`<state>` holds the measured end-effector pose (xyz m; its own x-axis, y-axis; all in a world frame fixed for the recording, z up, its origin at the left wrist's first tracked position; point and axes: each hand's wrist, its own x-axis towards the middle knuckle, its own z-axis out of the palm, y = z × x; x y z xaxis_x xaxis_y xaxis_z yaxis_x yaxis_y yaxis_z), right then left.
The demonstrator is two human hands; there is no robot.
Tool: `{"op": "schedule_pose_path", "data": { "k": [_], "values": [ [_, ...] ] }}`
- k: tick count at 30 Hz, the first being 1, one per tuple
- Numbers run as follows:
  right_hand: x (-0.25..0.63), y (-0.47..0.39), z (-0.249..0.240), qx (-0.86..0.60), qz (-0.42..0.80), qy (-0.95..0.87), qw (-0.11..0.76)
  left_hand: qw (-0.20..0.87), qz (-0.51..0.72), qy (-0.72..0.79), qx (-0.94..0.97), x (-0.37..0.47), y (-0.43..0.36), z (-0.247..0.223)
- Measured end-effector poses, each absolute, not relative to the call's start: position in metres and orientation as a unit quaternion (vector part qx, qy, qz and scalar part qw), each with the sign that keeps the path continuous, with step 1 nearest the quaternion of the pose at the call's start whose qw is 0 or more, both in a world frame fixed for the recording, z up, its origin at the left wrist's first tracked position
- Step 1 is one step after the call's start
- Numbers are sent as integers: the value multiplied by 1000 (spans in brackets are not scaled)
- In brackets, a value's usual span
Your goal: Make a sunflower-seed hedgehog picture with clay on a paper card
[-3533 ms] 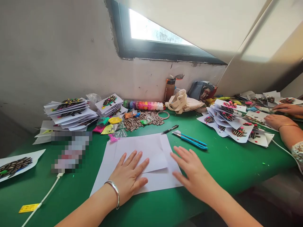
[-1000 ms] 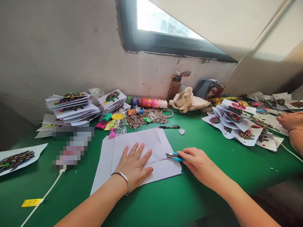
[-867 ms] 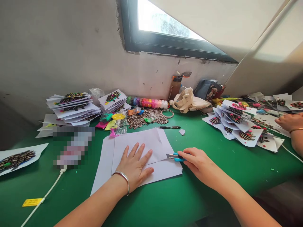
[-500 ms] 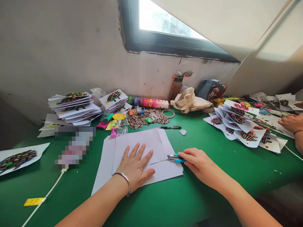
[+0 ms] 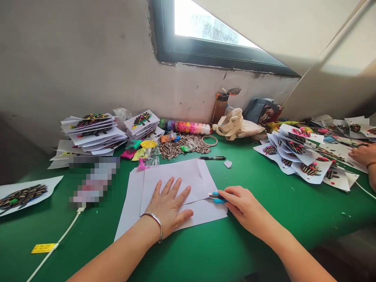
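Fingers spread, my left hand point(image 5: 170, 207) lies flat on a folded sheet of white paper point(image 5: 176, 176). Beneath that sheet is a stack of white paper point(image 5: 125, 213), its edges slightly uneven. My right hand point(image 5: 243, 205) is closed around a blue utility knife point(image 5: 217, 198). The knife's tip is at the right edge of the folded sheet, where its lower edge lifts a little from the sheet below. A black pen point(image 5: 213, 158) and a small scrap of paper point(image 5: 227, 164) lie just beyond the stack.
Piles of seed-decorated sheets stand left point(image 5: 91, 135) and right point(image 5: 302, 152). Behind the paper are sunflower seeds point(image 5: 173, 147), bagged colored clay point(image 5: 149, 144), a tape ring point(image 5: 209, 141), a bottle point(image 5: 219, 107) and a cloth bag point(image 5: 237, 125). A white cable point(image 5: 66, 231) runs left. Another person's hand point(image 5: 364, 154) is far right.
My right hand and the utility knife have moved slightly left, further in at the folded sheet's edge. My left hand stays pressed on the paper. The whole view has shifted very slightly.
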<state>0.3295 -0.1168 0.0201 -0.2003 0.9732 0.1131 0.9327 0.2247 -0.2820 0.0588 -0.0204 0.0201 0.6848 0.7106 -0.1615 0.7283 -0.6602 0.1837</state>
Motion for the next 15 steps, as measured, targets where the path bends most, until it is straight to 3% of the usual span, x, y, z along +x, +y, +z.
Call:
{"op": "schedule_pose_path", "data": {
  "k": [15],
  "values": [
    [315, -120, 22, -611, 87, -771, 157, 124, -40, 390, 912, 58, -22, 23]
  ]
}}
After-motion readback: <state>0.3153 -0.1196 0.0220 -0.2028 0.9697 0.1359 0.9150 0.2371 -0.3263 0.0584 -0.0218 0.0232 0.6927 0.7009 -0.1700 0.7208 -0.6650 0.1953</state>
